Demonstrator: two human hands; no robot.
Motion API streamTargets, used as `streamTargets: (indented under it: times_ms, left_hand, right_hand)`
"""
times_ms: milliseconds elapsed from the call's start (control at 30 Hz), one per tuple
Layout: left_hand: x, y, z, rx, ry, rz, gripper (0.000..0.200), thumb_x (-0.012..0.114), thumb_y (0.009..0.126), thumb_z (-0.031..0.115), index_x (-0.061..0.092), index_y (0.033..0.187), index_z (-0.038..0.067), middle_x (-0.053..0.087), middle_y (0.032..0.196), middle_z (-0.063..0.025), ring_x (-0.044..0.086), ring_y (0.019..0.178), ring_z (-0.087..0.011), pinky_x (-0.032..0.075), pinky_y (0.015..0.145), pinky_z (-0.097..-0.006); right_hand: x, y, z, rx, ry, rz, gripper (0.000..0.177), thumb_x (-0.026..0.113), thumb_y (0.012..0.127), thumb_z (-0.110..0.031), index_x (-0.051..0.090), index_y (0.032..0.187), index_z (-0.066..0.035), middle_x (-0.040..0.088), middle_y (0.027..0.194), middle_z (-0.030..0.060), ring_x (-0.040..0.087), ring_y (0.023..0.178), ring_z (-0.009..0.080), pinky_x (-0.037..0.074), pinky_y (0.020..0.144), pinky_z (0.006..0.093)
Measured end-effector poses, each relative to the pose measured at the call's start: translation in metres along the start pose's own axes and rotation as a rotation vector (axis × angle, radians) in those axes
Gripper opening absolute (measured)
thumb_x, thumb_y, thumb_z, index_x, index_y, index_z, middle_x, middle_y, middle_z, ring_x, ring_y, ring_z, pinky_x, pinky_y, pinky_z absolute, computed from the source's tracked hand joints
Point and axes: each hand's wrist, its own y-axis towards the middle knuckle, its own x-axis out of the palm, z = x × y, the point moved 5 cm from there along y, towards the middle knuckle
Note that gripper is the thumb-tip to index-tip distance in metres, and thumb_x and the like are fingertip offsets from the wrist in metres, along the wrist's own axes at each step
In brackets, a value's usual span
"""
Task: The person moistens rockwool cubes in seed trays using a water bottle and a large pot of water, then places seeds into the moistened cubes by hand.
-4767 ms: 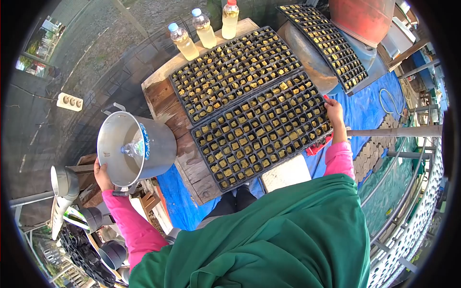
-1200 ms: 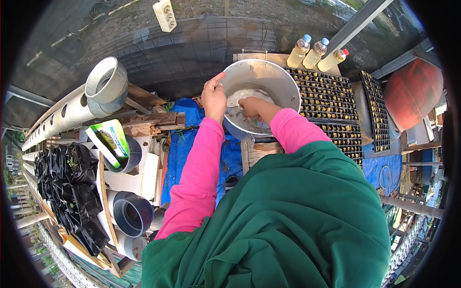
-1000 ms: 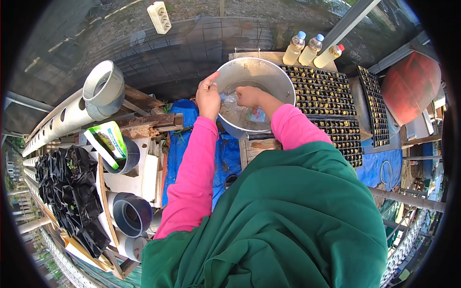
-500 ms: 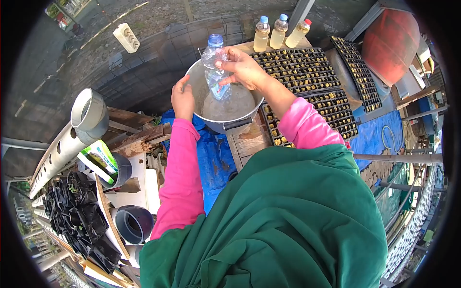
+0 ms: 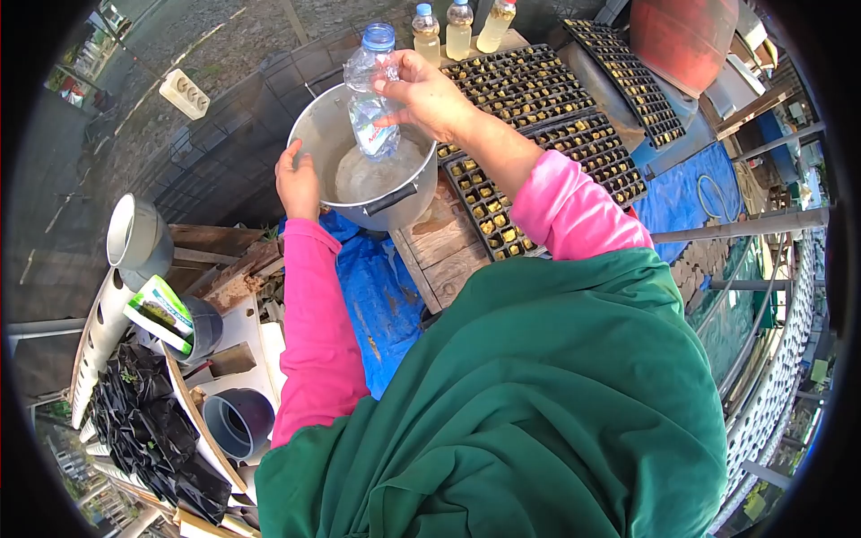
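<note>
Clear plastic shines between the thumb and fingers of the right hand [image 5: 429, 97]: they pinch a crumpled bottle [image 5: 361, 109] by its upper side. It leans a little, its blue top above those fingertips and its base below them, over the mouth of a big metal pot [image 5: 316, 127]; I can't tell from where I stand whether the base dips below the rim. Something pale and shiny lies low inside the pot, beneath the pinching fingers.

At the pot's near-left edge is the left hand [image 5: 298, 184], thumb held apart from the other fingers; whether they grip the rim or merely stand beside it, I can't tell. Below the right fingers, on the pot's near side, a black handle [image 5: 391, 198] sticks out.

Just beyond the right fingers stand three bottles of cloudy liquid [image 5: 458, 36]. To the right of that hand, two black cell trays [image 5: 516, 85] lie side by side, filled with small yellowish plugs, on a wooden tabletop [image 5: 439, 260]. Farther right of the fingers, another tray [image 5: 628, 81] slants near a red container [image 5: 686, 40]. Well left of the left fingertips hangs a white socket strip [image 5: 185, 94].
</note>
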Motion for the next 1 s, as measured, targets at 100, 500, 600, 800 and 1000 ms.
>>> streamTargets:
  times_ms: [100,500,600,800,1000]
  left_hand:
    - [-0.002,-0.01,0.011,0.011,0.064,0.019,0.034,0.059,0.088,0.013,0.063,0.121,0.007,0.054,0.131,-0.0175,0.053,0.121,-0.0288,0.039,0.103,-0.036]
    - [-0.001,-0.064,0.059,0.202,0.276,0.197,0.04,0.049,0.096,0.031,0.062,0.125,0.007,0.042,0.144,-0.0215,0.036,0.137,-0.029,0.031,0.11,-0.0381]
    - [0.005,-0.092,0.077,0.258,0.307,0.23,0.043,0.045,0.097,0.032,0.06,0.127,0.005,0.044,0.142,-0.0214,0.036,0.137,-0.03,0.029,0.111,-0.039]
    - [0.014,-0.125,0.084,0.343,0.193,0.216,0.049,0.04,0.099,0.036,0.055,0.132,0.004,0.046,0.141,-0.0212,0.034,0.138,-0.0318,0.024,0.113,-0.0417]
    - [0.025,-0.146,0.088,0.386,0.266,0.201,0.047,0.04,0.099,0.035,0.058,0.129,0.003,0.05,0.137,-0.0213,0.037,0.136,-0.0331,0.026,0.111,-0.0416]
  right_hand:
    - [-0.001,-0.007,0.004,-0.002,0.065,0.034,0.034,0.059,0.091,-0.002,0.046,0.122,-0.008,0.049,0.119,0.0064,0.05,0.115,0.0198,0.058,0.082,0.0489]
    - [-0.1,-0.066,-0.09,-0.298,0.113,0.056,0.02,0.057,0.094,-0.008,0.048,0.111,-0.015,0.056,0.105,0.0019,0.059,0.096,0.0213,0.052,0.079,0.0495]
    - [-0.147,-0.087,-0.099,-0.354,-0.002,0.144,0.021,0.056,0.093,-0.005,0.048,0.111,-0.014,0.057,0.106,0.0018,0.058,0.098,0.0218,0.052,0.079,0.0494]
    - [-0.243,-0.147,-0.098,-0.379,-0.084,0.323,0.028,0.053,0.092,-0.001,0.047,0.117,-0.011,0.058,0.116,0.0062,0.057,0.105,0.0255,0.051,0.081,0.0525]
    - [-0.302,-0.201,-0.079,-0.382,-0.023,0.406,0.033,0.054,0.088,0.003,0.047,0.117,-0.011,0.056,0.119,0.0087,0.056,0.107,0.0303,0.048,0.086,0.0602]
